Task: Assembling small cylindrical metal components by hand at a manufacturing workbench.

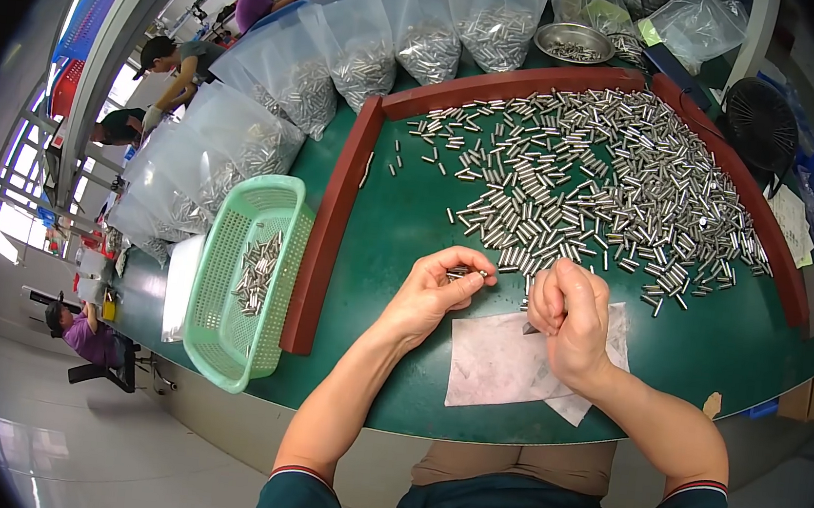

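Small shiny metal cylinders (531,183) lie in a wide heap across the green table in front of my hands. My left hand (435,291) is closed, thumb against fingers, with a few metal cylinders showing in its grip. Close on its right, my right hand (572,319) is curled shut above a stained white cloth (490,360). A small dark tip pokes out below its fingers; what it belongs to is hidden. The two hands are apart, at the near edge of the heap.
Dark red wooden rails (330,237) border the heap. Left of them stands a mint green basket (241,346) holding some cylinders. Clear plastic bags (427,45) of cylinders line the back and left. A metal bowl (574,43) and a black fan (761,122) stand behind. Other people work farther left.
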A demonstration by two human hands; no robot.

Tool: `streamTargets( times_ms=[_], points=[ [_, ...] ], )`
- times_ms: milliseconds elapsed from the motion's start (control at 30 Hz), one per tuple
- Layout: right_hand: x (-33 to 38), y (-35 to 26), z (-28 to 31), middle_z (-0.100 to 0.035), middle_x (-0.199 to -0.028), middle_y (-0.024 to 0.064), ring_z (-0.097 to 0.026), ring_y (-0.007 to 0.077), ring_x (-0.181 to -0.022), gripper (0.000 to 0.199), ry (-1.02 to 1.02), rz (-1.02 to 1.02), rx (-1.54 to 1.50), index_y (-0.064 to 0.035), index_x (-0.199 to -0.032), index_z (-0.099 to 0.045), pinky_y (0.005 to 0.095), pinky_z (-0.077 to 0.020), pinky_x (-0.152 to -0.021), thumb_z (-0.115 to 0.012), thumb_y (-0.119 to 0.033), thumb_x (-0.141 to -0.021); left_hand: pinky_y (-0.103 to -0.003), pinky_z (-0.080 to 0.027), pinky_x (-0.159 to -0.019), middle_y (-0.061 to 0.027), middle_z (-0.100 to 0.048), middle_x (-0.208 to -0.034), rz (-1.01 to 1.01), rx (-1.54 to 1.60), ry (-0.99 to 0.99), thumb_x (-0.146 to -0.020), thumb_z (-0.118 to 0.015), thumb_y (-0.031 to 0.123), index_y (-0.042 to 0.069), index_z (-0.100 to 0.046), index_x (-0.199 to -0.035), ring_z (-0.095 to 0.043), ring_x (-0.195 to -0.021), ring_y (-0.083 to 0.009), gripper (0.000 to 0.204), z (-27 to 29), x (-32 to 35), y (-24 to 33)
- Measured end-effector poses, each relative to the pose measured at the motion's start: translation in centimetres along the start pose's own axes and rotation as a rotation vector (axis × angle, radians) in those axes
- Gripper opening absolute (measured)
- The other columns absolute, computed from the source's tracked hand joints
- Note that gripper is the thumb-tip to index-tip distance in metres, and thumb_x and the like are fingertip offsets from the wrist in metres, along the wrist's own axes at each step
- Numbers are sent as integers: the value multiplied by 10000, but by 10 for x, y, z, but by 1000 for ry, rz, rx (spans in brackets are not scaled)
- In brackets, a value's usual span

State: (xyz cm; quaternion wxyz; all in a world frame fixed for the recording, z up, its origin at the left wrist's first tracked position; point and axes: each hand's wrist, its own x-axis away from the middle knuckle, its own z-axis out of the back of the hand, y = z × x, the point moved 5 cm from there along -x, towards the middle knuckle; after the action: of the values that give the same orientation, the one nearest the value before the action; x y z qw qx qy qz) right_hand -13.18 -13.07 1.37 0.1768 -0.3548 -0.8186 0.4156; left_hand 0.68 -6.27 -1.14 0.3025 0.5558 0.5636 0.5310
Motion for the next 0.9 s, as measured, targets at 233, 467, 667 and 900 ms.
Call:
streamTargets(
  times_ms=[233, 467, 667, 900],
  points=[
    [0, 0, 4, -338, -502, -10, -276, 64, -451, 383, -7, 5, -34, -70, -546, -341, 220, -241, -429, -374, -215, -899, -245, -390, -502, -25, -551, -652, -203, -854, -125, -810, -560, 77, -10, -539, -926, -490, -585, -78, 147, -31, 18, 13],
    [1, -2, 3, -330, -495, -1, -268, 72, -449, 368, 0, 67, -65, -69, -525, -317, 227, -238, -428, -361, -170, -876, -367, -372, -450, -107, -474, -493, -304, -1150, -77, -747, -602, 96, 17, -495, -803, -493, -457, -281, 145, -46, 28, 13],
    [1, 3, 1, -320, -482, 1, -265, 74, -440, 375, -46, 72, -141, -73, -521, -303, 231, -231, -419, -341, -184, -877, -381, -383, -449, -123, -490, -480, -321, -1139, -49, -729, -621, 100, 13, -500, -778, -506, -461, -304, 156, -43, 26, 7],
    [0, 7, -1, -293, -445, 9, -206, 87, -408, 392, -20, 75, -88, -84, -506, -308, 242, -205, -402, -342, -235, -866, -322, -363, -424, -90, -483, -486, -279, -1096, -11, -706, -659, 76, 10, -517, -711, -466, -435, -220, 156, -39, 24, 6]
  ],
)
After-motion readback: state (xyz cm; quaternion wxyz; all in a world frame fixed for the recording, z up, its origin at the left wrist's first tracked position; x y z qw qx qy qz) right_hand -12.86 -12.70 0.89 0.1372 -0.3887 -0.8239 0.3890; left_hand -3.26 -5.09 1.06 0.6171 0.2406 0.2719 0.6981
